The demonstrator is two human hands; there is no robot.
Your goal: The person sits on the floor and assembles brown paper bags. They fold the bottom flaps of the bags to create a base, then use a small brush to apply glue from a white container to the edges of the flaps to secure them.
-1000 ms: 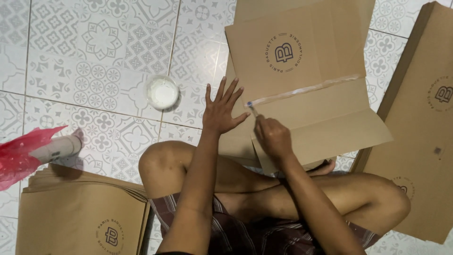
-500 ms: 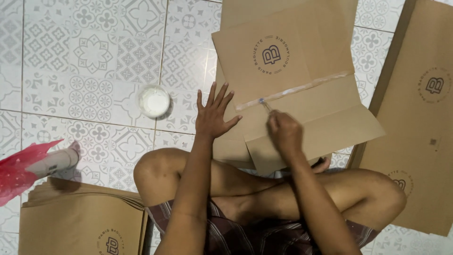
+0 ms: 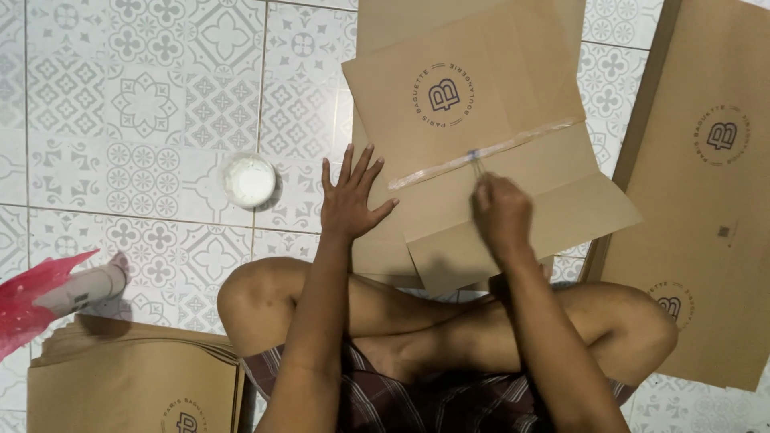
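The flat brown paper bag (image 3: 481, 152) lies on the tiled floor (image 3: 120, 120) just ahead of the person's crossed legs. The left hand (image 3: 350, 200), fingers spread and grasping nothing, presses its near left edge. The right hand (image 3: 501, 212) is clenched around a thin applicator (image 3: 476, 163) whose tip touches the glossy glue strip (image 3: 481, 154) crossing the bag. A small white tub (image 3: 249, 180) stands left.

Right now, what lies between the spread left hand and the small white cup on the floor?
In the head view, only bare patterned tile floor separates the left hand from the white cup; nothing else sits in that stretch.
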